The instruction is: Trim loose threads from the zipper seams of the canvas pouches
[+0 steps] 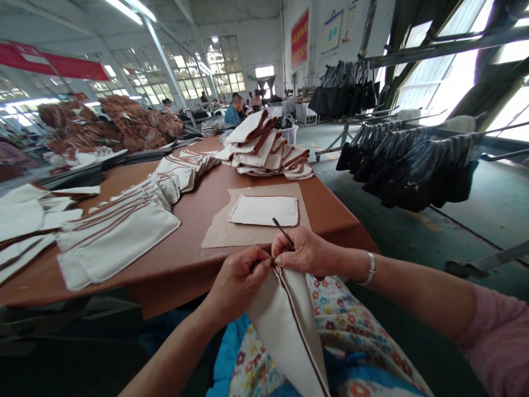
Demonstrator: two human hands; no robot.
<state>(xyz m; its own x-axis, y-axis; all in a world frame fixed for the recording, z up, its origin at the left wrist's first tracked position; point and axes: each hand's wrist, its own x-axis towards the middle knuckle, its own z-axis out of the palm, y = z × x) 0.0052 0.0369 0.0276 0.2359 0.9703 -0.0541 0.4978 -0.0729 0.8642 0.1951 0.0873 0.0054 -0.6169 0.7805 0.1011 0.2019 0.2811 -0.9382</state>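
A white leather-like bag piece with dark brown edging [268, 320] hangs from my fingers over my lap, its top corner pinched between both hands. My left hand [239, 278] is closed on that corner from the left. From the right, my right hand [309, 253] pinches the same spot, thumb and fingertips almost touching the left ones. A thin dark pointed tool [281, 229] sticks up out of my right hand; its lower end is hidden by the fingers. Just beyond lies a flat white rectangular piece [264, 210] on a tan cardboard sheet [217, 234].
The brown-covered table [198, 204] bears a row of overlapping white pieces [124, 237] on the left and a white stack [268, 146] at the back. Brown bundles [140, 124] stand behind. Racks of black bags [409, 165] are at right. A person in blue [232, 112] sits further off.
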